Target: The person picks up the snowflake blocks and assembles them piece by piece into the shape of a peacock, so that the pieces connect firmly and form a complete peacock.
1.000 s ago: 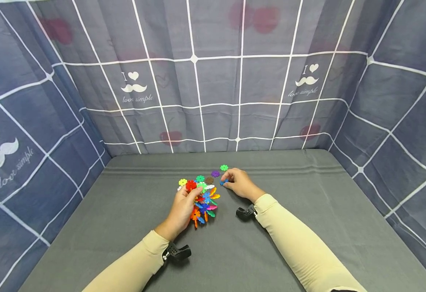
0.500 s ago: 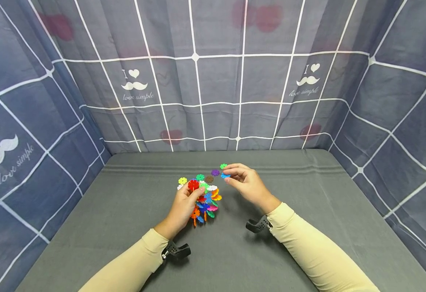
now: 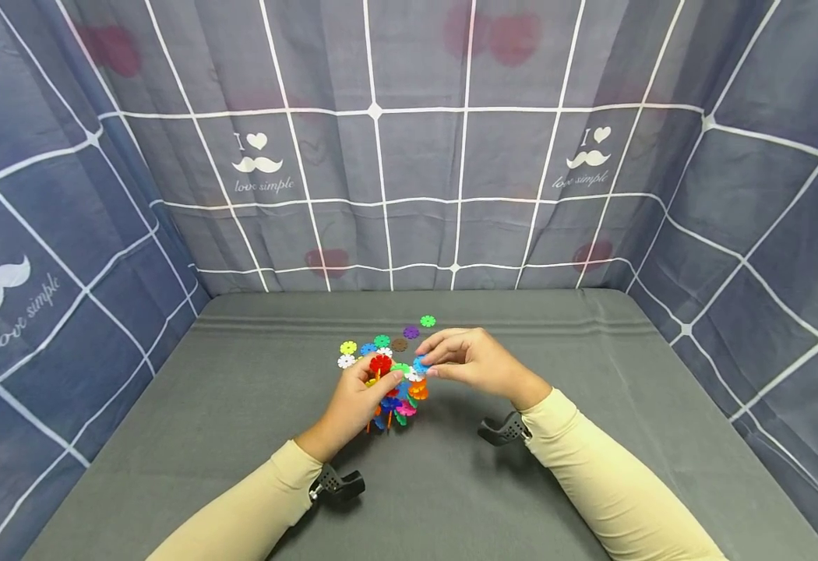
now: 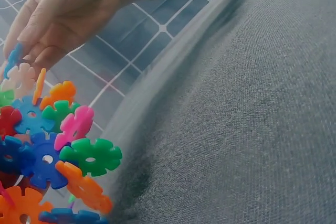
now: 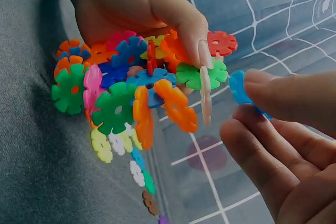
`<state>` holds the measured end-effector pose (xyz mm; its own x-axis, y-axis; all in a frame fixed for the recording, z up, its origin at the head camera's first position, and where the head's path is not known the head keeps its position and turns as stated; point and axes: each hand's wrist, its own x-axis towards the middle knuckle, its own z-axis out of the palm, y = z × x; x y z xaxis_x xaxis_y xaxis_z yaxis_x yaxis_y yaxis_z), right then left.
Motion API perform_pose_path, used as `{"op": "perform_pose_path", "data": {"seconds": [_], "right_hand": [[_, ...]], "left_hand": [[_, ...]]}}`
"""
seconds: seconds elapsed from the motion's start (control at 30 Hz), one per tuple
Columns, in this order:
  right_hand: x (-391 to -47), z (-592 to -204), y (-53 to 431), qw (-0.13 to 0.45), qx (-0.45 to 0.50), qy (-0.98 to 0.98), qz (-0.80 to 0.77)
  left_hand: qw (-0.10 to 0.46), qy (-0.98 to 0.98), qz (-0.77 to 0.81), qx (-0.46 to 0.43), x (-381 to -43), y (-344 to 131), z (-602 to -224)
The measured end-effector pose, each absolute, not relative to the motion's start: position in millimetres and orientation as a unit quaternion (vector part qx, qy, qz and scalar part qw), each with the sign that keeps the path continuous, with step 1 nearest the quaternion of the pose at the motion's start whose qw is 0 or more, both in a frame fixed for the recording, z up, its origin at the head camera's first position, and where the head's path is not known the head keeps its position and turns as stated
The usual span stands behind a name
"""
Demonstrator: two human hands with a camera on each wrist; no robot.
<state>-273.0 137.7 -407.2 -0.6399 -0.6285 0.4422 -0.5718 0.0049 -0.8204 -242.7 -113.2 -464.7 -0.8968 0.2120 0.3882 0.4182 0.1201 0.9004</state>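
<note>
A many-coloured cluster of interlocked flower-shaped plastic discs is gripped by my left hand, its thumb pressing a light green disc in the right wrist view. Between the thumb and fingers of my right hand is a light blue disc, partly covered by them. It stands close beside a white disc that juts from the cluster's edge; in the left wrist view the blue disc appears right above it. Whether the two touch is hard to tell. The left fingers behind the cluster are mostly hidden.
Several loose discs lie on the grey-covered table beyond the cluster, among them yellow, brown, purple and light green ones. Checked curtains surround the table's back and sides.
My right hand has lifted the blue disc off the table and brought it left to the cluster's edge. The left hand has shifted slightly right and turned the cluster a little.
</note>
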Motion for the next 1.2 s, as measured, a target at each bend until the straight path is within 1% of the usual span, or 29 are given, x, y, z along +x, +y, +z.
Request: {"op": "perform_pose_path", "data": {"seconds": [0.13, 0.47, 0.77, 0.93, 1.07, 1.2], "right_hand": [[-271.7, -410.2, 135.4, 0.033, -0.424, 0.704, -0.57], [-267.3, -415.4, 128.9, 0.024, -0.419, 0.704, -0.573], [-267.2, -417.5, 126.2, -0.032, -0.425, 0.761, -0.489], [-263.9, -418.6, 120.4, -0.085, -0.427, 0.788, -0.435], [-264.4, -416.4, 120.4, -0.101, -0.432, 0.784, -0.433], [-271.7, -410.9, 128.8, -0.11, -0.442, 0.772, -0.443]], "left_hand": [[0.092, -0.743, -0.621, -0.232, -239.7, -112.2, -464.5], [0.165, -0.764, -0.552, -0.291, -239.3, -112.4, -470.1], [0.216, -0.767, -0.512, -0.322, -234.8, -110.3, -475.5], [0.255, -0.769, -0.483, -0.332, -235.8, -108.8, -474.6], [0.252, -0.769, -0.488, -0.326, -239.7, -109.4, -471.0], [0.215, -0.768, -0.518, -0.309, -245.5, -109.1, -468.0]]}}
